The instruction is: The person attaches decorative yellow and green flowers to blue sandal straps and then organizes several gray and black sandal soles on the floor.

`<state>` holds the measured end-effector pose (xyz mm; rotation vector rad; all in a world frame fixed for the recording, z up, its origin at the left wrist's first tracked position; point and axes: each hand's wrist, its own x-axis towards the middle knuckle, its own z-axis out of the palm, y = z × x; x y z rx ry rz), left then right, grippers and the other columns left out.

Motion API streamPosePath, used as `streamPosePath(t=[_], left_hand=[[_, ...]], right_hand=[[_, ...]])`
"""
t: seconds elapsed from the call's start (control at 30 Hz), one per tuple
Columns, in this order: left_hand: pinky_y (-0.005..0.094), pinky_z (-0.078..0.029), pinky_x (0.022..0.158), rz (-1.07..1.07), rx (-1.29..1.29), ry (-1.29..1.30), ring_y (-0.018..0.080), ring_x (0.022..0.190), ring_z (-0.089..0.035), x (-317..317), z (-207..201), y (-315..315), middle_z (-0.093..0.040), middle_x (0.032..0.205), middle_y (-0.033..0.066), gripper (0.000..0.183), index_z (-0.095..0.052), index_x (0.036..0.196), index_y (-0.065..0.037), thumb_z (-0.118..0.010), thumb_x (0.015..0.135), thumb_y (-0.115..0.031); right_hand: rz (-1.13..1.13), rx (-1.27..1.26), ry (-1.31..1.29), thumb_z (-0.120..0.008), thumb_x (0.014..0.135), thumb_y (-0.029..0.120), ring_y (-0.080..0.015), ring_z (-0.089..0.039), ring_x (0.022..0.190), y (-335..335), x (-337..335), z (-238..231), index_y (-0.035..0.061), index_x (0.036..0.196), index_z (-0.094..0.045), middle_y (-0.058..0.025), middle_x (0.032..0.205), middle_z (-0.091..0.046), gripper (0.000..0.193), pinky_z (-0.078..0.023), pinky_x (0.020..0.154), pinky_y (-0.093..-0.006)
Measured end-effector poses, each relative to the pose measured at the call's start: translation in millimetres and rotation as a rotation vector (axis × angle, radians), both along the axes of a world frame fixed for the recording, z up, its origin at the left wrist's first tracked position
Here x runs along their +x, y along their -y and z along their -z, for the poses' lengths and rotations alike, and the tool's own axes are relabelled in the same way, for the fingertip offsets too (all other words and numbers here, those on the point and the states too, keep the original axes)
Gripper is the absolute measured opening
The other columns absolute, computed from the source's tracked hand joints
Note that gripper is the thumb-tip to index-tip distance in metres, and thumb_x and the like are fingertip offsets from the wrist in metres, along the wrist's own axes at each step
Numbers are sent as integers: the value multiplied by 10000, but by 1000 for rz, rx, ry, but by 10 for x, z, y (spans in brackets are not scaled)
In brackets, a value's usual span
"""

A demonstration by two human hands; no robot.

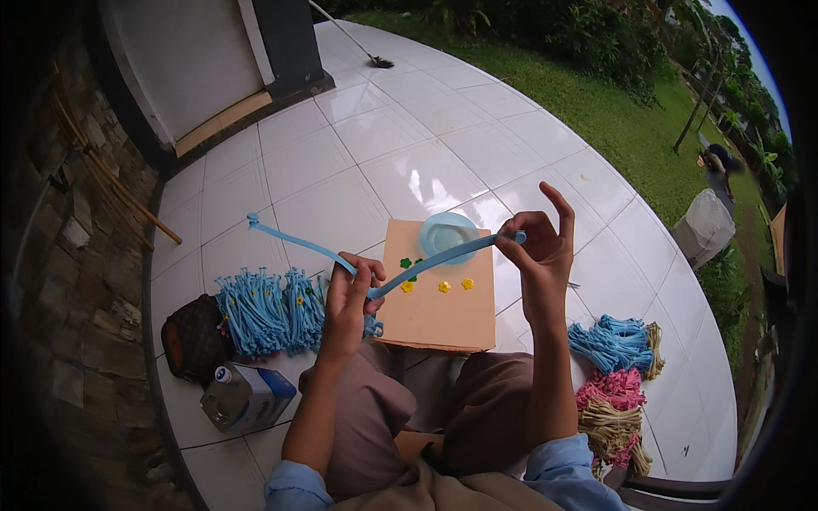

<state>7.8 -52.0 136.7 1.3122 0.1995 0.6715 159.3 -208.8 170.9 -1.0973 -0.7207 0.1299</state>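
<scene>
A light blue flat strap (443,258) stretches between my hands above a cardboard box (439,324). My left hand (348,305) is closed around its middle, and one free end sticks out to the far left with a small knob on it. At the strap's other end, my right hand (542,268) pinches the tip between thumb and index finger, with other fingers raised. Below the strap, a pale blue bowl (446,234) rests at the back of the box. Small yellow flower pieces (444,288) and green flower pieces (406,263) lie in front of it.
Bundles of blue straps (260,311), a dark bag (194,341) and a jerrycan (243,400) stand at left. Blue straps (609,342), pink bundles (612,388) and beige bundles (612,419) lie at right. Beyond the tiles, a person (721,162) is near a white sack (705,223).
</scene>
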Motion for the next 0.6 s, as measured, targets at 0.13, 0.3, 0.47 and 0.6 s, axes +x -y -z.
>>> streamPosePath(t=[0.13, 0.3, 0.47, 0.6], left_hand=[[166, -351, 682, 53, 58, -56, 41, 747, -397, 53, 63, 45, -480, 897, 44, 306, -315, 828, -113, -591, 794, 14], [164, -306, 508, -11, 183, -55, 12, 579, -352, 28, 256, -39, -466, 850, 28, 251, -303, 805, -92, -532, 839, 6], [192, -248, 483, 51, -359, -99, 40, 523, -286, 99, 364, 48, -329, 680, -25, 227, -275, 770, -134, -451, 903, -78], [191, -260, 501, 57, -437, -181, 50, 544, -293, 135, 462, -1, -290, 670, -35, 231, -284, 766, -144, -463, 903, -97]], right_hand=[[61, -63, -44, -636, 691, -90, -124, -549, 817, -7, 151, 162, 51, 1269, -300, -47, 820, -532, 683, -480, 757, -266], [84, -96, -82, -663, 701, -34, -157, -561, 865, -92, 148, 255, 51, 1261, -296, -83, 935, -513, 675, -486, 792, -282], [-27, -927, 329, -657, 719, 40, -229, -596, 853, -205, 345, 1021, 70, 1175, -397, -132, 902, -598, 527, -496, 761, -314], [-215, -1047, 443, -608, 688, -27, -305, -530, 895, -305, 356, 1524, 19, 1022, -498, -154, 896, -594, 354, -457, 764, -377]])
